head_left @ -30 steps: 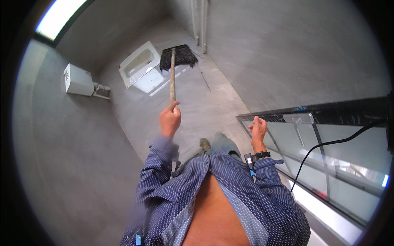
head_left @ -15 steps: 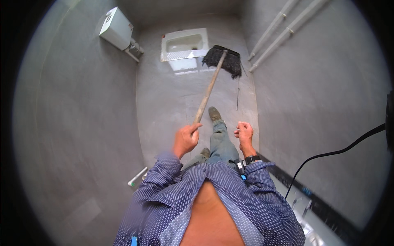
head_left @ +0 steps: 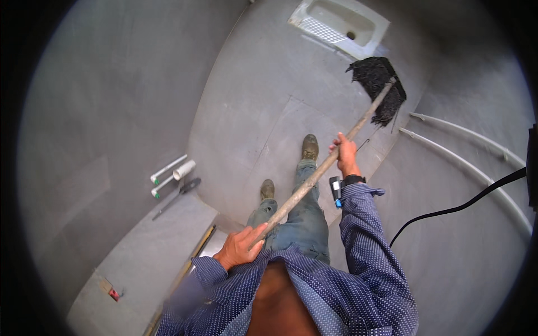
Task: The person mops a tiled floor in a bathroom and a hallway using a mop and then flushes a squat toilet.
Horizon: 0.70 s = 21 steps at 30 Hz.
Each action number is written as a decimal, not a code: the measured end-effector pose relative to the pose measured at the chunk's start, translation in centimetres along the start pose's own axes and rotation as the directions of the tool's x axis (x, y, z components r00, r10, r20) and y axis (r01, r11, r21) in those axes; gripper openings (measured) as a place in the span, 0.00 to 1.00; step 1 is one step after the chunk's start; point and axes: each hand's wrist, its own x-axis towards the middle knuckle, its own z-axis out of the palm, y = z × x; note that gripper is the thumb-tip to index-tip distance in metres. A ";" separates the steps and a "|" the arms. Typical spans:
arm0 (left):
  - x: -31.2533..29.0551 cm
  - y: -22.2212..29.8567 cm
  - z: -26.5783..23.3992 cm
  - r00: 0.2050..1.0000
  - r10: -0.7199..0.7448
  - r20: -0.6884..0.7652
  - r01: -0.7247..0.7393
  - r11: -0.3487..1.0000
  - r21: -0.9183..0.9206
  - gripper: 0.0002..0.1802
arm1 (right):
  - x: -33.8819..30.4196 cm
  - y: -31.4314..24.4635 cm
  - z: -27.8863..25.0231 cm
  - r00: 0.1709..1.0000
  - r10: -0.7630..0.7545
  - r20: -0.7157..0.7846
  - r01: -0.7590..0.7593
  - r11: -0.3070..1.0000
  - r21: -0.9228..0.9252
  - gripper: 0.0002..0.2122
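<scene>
A broom (head_left: pixel 311 180) with a long wooden handle and a frayed black head slants from my waist to the far right, where its head rests on the grey floor near the squat toilet (head_left: pixel 314 29). My left hand (head_left: pixel 242 246) is closed round the handle's near end, in front of my lap. Farther up the same handle, my right hand (head_left: pixel 344 155) grips it, with the thumb side uppermost. Part of the right-hand fingers is hidden behind the stick.
White pipe stubs (head_left: pixel 168 171) stick out by the left wall, beside a dark long-handled tool (head_left: pixel 178 196). Two white pipes (head_left: pixel 468 159) run along the right wall. A thin hooked rod (head_left: pixel 370 137) lies by the broom. My boots (head_left: pixel 310 147) stand mid-floor.
My right hand, earlier off the broom, now holds its handle. The left hand sits lower, at the handle's end. The view has turned left, bringing more of the left side into sight.
</scene>
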 end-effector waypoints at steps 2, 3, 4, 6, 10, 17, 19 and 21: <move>-0.4 0.9 1.8 0.990 -0.134 -0.035 0.136 0.990 0.044 0.33 | 2.3 -1.0 -2.2 0.994 0.087 0.068 -0.096 0.985 0.144 0.13; -0.3 0.3 1.5 0.980 -0.189 -0.054 0.193 0.978 0.079 0.33 | 3.6 -1.2 -1.7 0.986 0.099 0.132 -0.128 0.964 0.235 0.12; -0.3 -0.2 2.1 0.947 -0.312 -0.081 0.318 0.944 0.083 0.31 | 3.5 -1.7 -0.4 0.977 0.159 0.141 -0.198 0.923 0.331 0.12; -0.1 -1.2 2.7 0.907 -0.416 -0.069 0.421 0.902 0.096 0.28 | 3.1 -1.6 1.6 0.968 0.246 0.050 -0.249 0.912 0.325 0.16; -1.9 -4.6 5.8 0.815 -0.577 -0.059 0.577 0.798 0.172 0.22 | 2.4 1.0 1.8 0.964 0.268 0.004 -0.259 0.927 0.270 0.18; -21.0 -15.6 9.9 0.720 -0.640 -0.268 0.679 0.730 0.082 0.09 | -10.6 14.2 6.3 0.923 0.381 0.064 -0.385 0.899 0.209 0.16; -26.9 -18.1 12.1 0.718 -0.641 -0.273 0.676 0.735 0.051 0.09 | -15.3 17.0 7.5 0.914 0.401 0.052 -0.404 0.899 0.169 0.16; -32.4 -19.6 14.8 0.695 -0.660 -0.285 0.689 0.725 0.002 0.07 | -19.7 19.7 7.9 0.916 0.397 0.053 -0.401 0.910 0.107 0.18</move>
